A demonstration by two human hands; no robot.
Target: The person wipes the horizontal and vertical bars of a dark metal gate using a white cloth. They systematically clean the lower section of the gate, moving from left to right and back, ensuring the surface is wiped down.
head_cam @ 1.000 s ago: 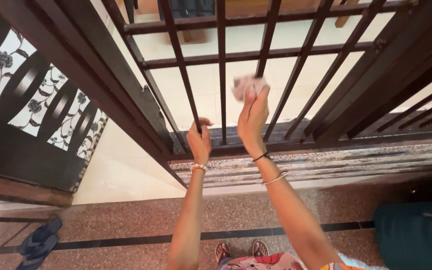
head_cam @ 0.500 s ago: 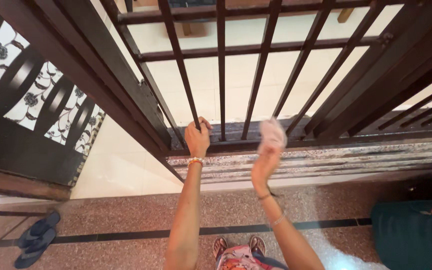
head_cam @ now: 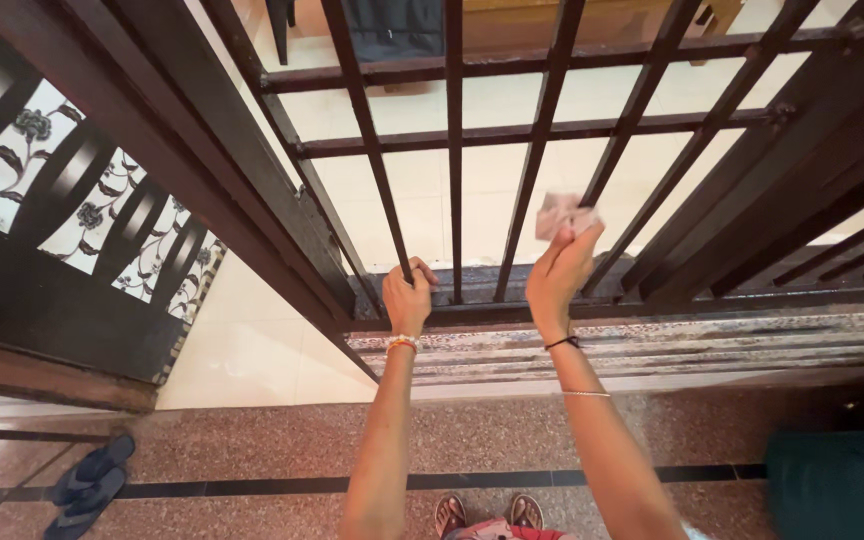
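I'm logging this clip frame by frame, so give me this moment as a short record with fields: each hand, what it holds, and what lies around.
left hand: closed around the base of a dark vertical bar of the metal gate
right hand: raised, pinching a small pinkish cloth against the next bars
wrists: bangles on both, a dark thread on the right
floor: speckled stone with a dark stripe
left of feet: pair of blue sandals
lower right: teal bag, blurred

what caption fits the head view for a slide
Left hand grips a dark metal gate bar; right hand presses a pink cloth to another.
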